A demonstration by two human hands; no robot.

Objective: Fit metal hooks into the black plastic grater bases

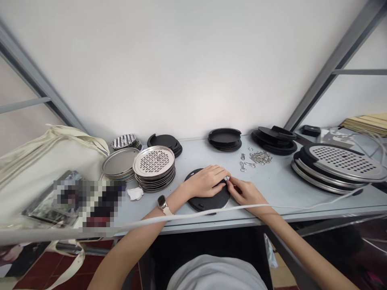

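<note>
A round black disc lies on the grey table near its front edge. Across the top of the disc rests my left hand, palm down, its fingers reaching to the disc's right rim. My right hand is at that same rim, with thumb and index finger pinched on a small shiny metal piece, too small to make out fully. The fingertips of both hands nearly meet there. Beyond my right hand lies a pile of metal clips, with a few loose clips beside it.
To the left are a stack of grater discs, plain metal discs and crumpled white paper. Black rings and black discs stand along the wall. Large perforated discs sit right. A white cable crosses in front.
</note>
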